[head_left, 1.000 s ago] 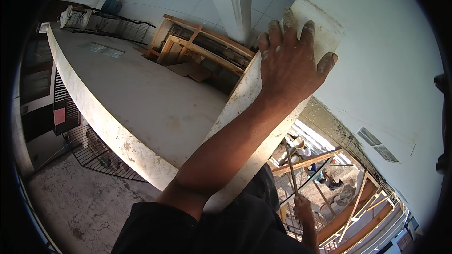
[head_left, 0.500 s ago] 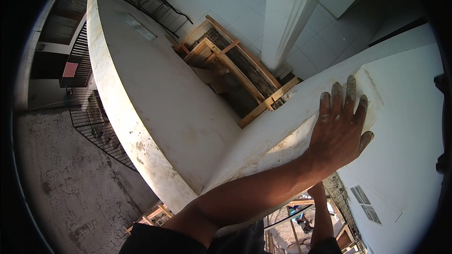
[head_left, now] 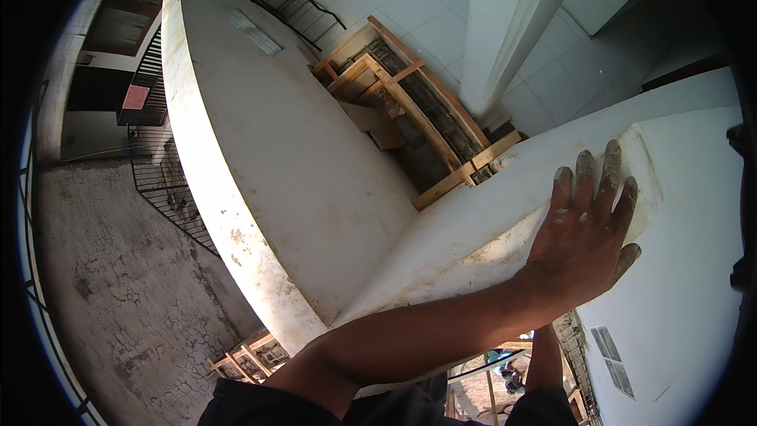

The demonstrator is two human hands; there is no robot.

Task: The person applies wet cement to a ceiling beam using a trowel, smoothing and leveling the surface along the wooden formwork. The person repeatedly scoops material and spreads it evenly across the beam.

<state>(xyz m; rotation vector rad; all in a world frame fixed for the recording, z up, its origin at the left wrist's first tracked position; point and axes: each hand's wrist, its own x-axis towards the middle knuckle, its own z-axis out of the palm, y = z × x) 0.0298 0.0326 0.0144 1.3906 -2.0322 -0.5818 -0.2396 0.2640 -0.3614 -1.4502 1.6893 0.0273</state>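
Note:
My left hand [head_left: 582,229] lies flat with spread fingers on the white plastered wall [head_left: 694,166], beside its worn top edge. Grey plaster or dust coats the fingertips, and nothing is held in it. Below the left wrist, my right forearm [head_left: 546,359] rises from the lower edge. Its hand is hidden behind my left arm, so what it touches cannot be seen.
A curved white parapet [head_left: 229,205] runs up the left side. Beyond the wall, a wooden frame [head_left: 414,102] surrounds an opening near a white pillar [head_left: 512,24]. Timber and a person [head_left: 512,377] show far below. A barred gate [head_left: 165,189] stands left.
The whole view has shifted, so the parapet, frame and wall appear farther right. My left hand stays flat on the wall. The right hand's wrist has slipped further out of sight behind my left arm.

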